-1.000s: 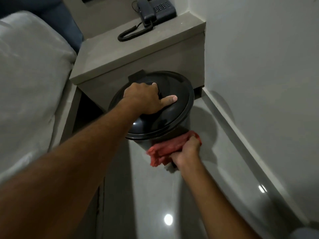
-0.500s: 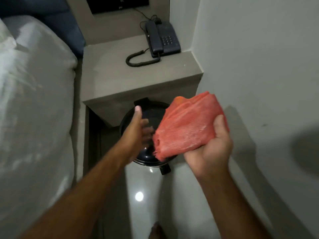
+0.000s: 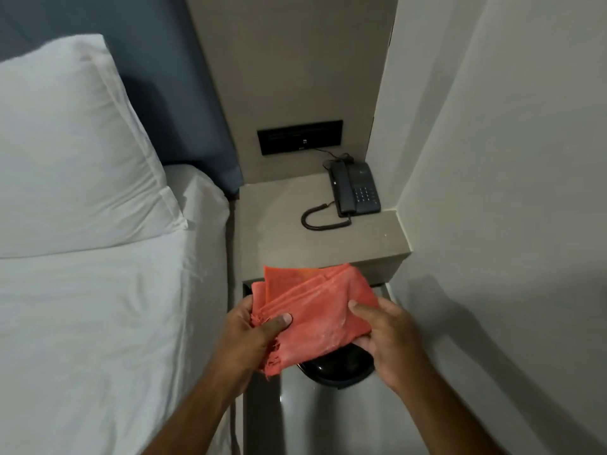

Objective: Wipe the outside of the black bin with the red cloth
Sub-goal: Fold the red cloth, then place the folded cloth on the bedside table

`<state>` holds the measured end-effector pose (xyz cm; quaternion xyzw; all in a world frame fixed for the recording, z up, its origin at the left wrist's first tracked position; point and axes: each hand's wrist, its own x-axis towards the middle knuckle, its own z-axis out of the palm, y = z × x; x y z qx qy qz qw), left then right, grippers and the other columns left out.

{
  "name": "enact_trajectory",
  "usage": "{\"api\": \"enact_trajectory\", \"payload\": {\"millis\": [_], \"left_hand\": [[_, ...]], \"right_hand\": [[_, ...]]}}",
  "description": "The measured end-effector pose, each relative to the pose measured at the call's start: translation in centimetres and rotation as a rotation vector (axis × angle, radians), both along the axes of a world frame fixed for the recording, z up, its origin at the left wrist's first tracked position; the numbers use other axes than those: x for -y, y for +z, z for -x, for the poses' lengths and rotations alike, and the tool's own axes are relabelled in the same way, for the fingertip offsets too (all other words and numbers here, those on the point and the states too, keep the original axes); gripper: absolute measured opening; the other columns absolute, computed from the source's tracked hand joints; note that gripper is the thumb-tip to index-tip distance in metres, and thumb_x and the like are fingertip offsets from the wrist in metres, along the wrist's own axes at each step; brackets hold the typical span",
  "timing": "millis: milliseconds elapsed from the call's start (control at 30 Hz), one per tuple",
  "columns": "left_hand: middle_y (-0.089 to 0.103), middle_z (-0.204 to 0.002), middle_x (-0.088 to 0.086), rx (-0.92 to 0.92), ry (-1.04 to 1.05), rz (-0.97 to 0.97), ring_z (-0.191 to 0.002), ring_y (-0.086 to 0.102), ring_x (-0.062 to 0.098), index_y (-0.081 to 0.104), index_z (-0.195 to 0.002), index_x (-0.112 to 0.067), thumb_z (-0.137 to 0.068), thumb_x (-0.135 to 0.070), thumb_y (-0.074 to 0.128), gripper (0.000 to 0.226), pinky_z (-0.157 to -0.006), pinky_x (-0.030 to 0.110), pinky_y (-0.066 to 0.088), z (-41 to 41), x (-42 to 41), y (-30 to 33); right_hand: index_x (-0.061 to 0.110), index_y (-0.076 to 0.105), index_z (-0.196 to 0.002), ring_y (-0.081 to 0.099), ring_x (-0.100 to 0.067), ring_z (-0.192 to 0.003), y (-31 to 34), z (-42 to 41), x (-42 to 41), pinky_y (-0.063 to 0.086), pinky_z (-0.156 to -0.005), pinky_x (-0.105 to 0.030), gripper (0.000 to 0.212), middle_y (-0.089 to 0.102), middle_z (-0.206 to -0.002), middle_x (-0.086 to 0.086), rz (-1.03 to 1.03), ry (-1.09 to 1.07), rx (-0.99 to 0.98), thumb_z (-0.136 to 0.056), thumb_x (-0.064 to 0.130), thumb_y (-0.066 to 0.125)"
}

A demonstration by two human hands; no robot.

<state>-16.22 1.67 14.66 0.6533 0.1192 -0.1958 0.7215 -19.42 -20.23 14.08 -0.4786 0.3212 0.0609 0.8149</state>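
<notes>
The red cloth [image 3: 312,313] is folded into several layers and held up in front of me, well above the floor. My left hand [image 3: 253,336] pinches its left edge with the thumb on top. My right hand [image 3: 387,336] grips its right side. The black bin [image 3: 338,366] stands on the floor below, against the nightstand; only a part of its shiny lid shows under the cloth, and its sides are hidden.
A grey nightstand [image 3: 279,234] carries a dark telephone [image 3: 354,192] with a coiled cord. A bed with white sheets [image 3: 98,323] and a pillow [image 3: 65,152] fills the left. A white wall [image 3: 509,224] closes the right side of the narrow floor strip.
My left hand left the bin lid and took hold of the cloth. My right hand lifted the cloth off the bin's side. The view rose and moved back from the bin.
</notes>
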Motion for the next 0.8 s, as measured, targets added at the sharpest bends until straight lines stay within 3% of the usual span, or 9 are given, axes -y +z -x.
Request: {"api": "enact_trajectory", "payload": {"millis": [133, 233, 300, 400, 500, 633, 733, 800], "left_hand": [[0.076, -0.1, 0.017, -0.041, 0.023, -0.072, -0.083, 0.075, 0.033, 0.069, -0.107, -0.017, -0.084, -0.021, 0.075, 0.024, -0.062, 0.036, 0.059, -3.5, -0.1, -0.5], [0.075, -0.108, 0.014, -0.082, -0.095, 0.029, -0.094, 0.074, 0.033, 0.065, -0.118, -0.015, -0.076, -0.032, 0.083, 0.049, -0.071, 0.037, 0.06, -6.6, 0.1, -1.0], [0.075, -0.107, 0.01, -0.09, -0.16, -0.072, -0.093, 0.074, 0.025, 0.061, -0.117, -0.015, -0.06, -0.018, 0.094, 0.066, -0.072, 0.035, 0.06, -8.6, 0.6, -1.8], [0.074, -0.1, 0.006, -0.172, -0.004, -0.284, -0.084, 0.075, 0.023, 0.062, -0.105, -0.015, -0.058, -0.001, 0.091, 0.057, -0.069, 0.038, 0.062, -11.3, 1.7, -4.1], [0.073, -0.101, 0.012, -0.23, 0.166, -0.257, -0.084, 0.075, 0.029, 0.063, -0.102, -0.01, -0.069, 0.002, 0.083, 0.04, -0.069, 0.044, 0.062, -14.6, 2.0, -7.3], [0.073, -0.1, 0.015, -0.267, 0.216, -0.328, -0.084, 0.074, 0.033, 0.065, -0.098, -0.009, -0.081, 0.001, 0.074, 0.021, -0.07, 0.044, 0.062, -18.9, 2.2, -12.7], [0.073, -0.098, 0.021, -0.274, 0.253, -0.365, -0.086, 0.072, 0.04, 0.067, -0.088, -0.009, -0.081, 0.005, 0.072, 0.017, -0.073, 0.05, 0.061, -21.7, 2.6, -16.5], [0.073, -0.099, 0.021, -0.306, 0.27, -0.394, -0.083, 0.073, 0.037, 0.068, -0.094, -0.005, -0.08, 0.003, 0.074, 0.017, -0.072, 0.048, 0.062, -23.3, 2.6, -18.6]], "right_hand": [[0.018, 0.057, -0.113, 0.077, -0.02, -0.084, -0.7, -3.0, -0.4, 0.064, -0.069, -0.045, 0.04, 0.075, -0.1, -0.008, 0.318, 0.047, -0.014, -0.081, 0.003, 0.078], [0.022, 0.056, -0.096, 0.075, -0.027, -0.084, -1.7, -6.2, -0.2, 0.063, -0.073, -0.053, 0.031, 0.074, -0.097, -0.013, 0.532, 0.142, 0.037, -0.082, 0.005, 0.077], [0.021, 0.063, -0.089, 0.072, -0.028, -0.087, -2.7, -8.6, 0.2, 0.063, -0.075, -0.051, 0.023, 0.073, -0.095, -0.011, 0.62, 0.213, 0.056, -0.081, 0.006, 0.078], [0.026, 0.073, -0.089, 0.073, -0.016, -0.09, -5.1, -12.5, 0.8, 0.063, -0.081, -0.04, 0.021, 0.075, -0.099, -0.001, 0.548, 0.246, 0.013, -0.082, 0.008, 0.079], [0.024, 0.076, -0.098, 0.071, -0.012, -0.095, -9.0, -16.8, 1.1, 0.058, -0.092, -0.034, 0.021, 0.076, -0.108, -0.005, 0.496, 0.306, -0.036, -0.086, 0.007, 0.075], [0.015, 0.07, -0.123, 0.067, -0.017, -0.104, -14.9, -21.6, 1.3, 0.054, -0.096, -0.033, 0.038, 0.069, -0.124, -0.008, 0.568, 0.536, -0.123, -0.086, 0.005, 0.071], [0.016, 0.062, -0.133, 0.063, -0.016, -0.107, -17.6, -24.2, 1.1, 0.05, -0.094, -0.028, 0.05, 0.064, -0.133, -0.008, 0.665, 0.654, -0.154, -0.084, 0.008, 0.07], [0.015, 0.057, -0.139, 0.058, -0.019, -0.118, -18.9, -25.4, 0.7, 0.047, -0.099, -0.029, 0.058, 0.056, -0.143, -0.008, 0.714, 0.715, -0.173, -0.083, 0.009, 0.069]]}}
